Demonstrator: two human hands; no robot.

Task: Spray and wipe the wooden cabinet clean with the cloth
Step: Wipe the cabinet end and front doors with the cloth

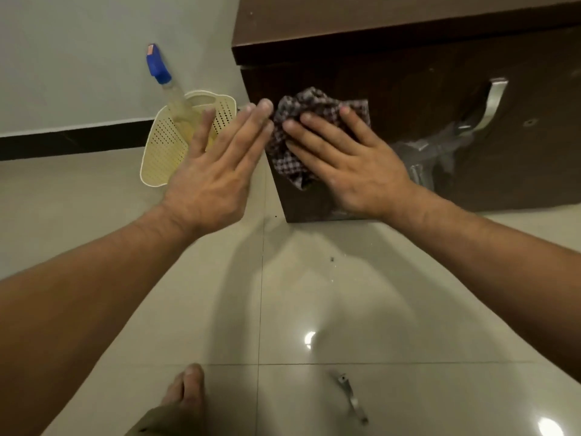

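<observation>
The fingers (pixel 317 133) of the right hand (pixel 355 174) are laid straight and spread over the checked cloth (pixel 301 99); nothing is gripped, and the cloth is only pressed flat against the front face of the wooden cabinet (pixel 408 83). A flat palm is judged to be used so that pressure is spread over a wide patch during the wipe. The bunched cloth is located near the lower left corner of the cabinet front, beside its left edge.

The fingers (pixel 248 130) of the left hand (pixel 213 174) are likewise extended, close together, and nothing is held. Their tips are placed at the cabinet's left edge, just beside the cloth; whether contact is made with either cannot be told. This hand is probably positioned to steady the posture.

Further right on the cabinet front a metal handle (pixel 492 102) is mounted, with clear plastic wrap (pixel 440 149) around its lower end. The spray bottle (pixel 158 66), fitted with a blue trigger head, is stood in a cream perforated basket (pixel 163 146) on the tiled floor (pixel 345 294) by the wall (pixel 78 58), near the left hand, apparently so that it can be reached for re-spraying. A loose metal piece (pixel 350 394) is seen on the floor, well apart from the cabinet.
</observation>
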